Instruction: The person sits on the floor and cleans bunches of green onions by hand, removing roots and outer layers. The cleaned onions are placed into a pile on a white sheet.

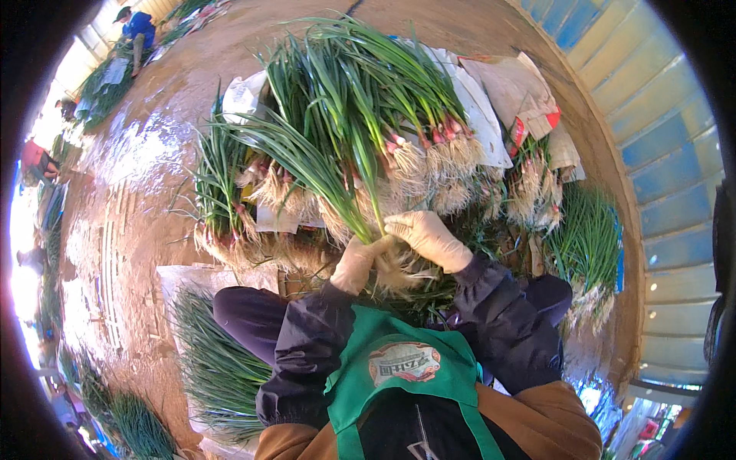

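Observation:
My left hand (356,263), in a pale glove, is closed around the lower stems of a bunch of green garlic or similar allium plants (310,167), with pale roots (397,270) hanging below the grip. Close at its right, my right hand (426,237), gloved too, pinches the base of a stalk beside the bunch. The long leaves point away to the upper left. Beyond both hands lies a large pile of the same plants (345,80), with reddish bulbs and bushy roots (454,149) towards me.
Bundled greens lie on a sheet by my left knee (218,362) and at the right (586,230). White and tan sacks (506,86) rest beside the pile. A corrugated wall (661,172) stands at the right. People (138,29) sit at the far left among more greens.

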The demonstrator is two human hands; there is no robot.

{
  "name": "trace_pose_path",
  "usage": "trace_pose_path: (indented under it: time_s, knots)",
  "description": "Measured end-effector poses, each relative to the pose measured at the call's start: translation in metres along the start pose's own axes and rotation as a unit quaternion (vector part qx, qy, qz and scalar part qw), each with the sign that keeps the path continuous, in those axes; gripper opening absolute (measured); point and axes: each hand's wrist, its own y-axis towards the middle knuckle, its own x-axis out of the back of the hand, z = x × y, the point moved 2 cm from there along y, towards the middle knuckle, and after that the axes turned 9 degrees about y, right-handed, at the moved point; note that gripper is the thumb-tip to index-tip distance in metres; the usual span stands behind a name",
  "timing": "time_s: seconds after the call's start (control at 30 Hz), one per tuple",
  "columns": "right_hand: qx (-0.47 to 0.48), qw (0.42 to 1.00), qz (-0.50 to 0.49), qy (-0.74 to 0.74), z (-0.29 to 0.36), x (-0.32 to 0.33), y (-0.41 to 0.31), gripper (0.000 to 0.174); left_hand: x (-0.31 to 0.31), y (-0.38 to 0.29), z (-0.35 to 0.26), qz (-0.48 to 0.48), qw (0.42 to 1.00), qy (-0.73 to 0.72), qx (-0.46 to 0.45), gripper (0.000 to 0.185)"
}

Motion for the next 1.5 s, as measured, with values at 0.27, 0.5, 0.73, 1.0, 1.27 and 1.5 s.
trace_pose_path:
  time_s: [0.27,0.5,0.73,1.0,1.27,1.5]
  knots:
    - [0.055,0.877,-0.263,-0.398,-0.013,-0.008,0.084,0.066,0.012,-0.026,0.009,-0.096,0.988,-0.118,0.038,0.026]
    - [0.027,0.943,-0.202,-0.264,0.012,0.021,0.0,0.032,-0.015,-0.016,0.013,-0.13,0.966,-0.216,-0.055,0.015]
    - [0.107,0.983,-0.072,-0.134,0.023,-0.009,-0.045,0.033,-0.023,-0.009,0.012,-0.2,0.966,-0.166,-0.016,0.008]
    - [-0.121,0.99,-0.062,-0.02,-0.039,-0.045,0.024,0.032,-0.008,-0.103,-0.034,0.021,0.937,-0.328,-0.116,0.017]
    - [0.02,0.986,-0.165,-0.001,0.025,-0.036,-0.056,0.04,0.015,-0.127,-0.048,-0.276,0.949,-0.077,-0.131,0.02]
    - [0.103,0.983,0.048,-0.145,0.064,-0.035,-0.062,0.035,-0.014,-0.058,-0.03,-0.2,0.971,-0.112,-0.07,0.024]
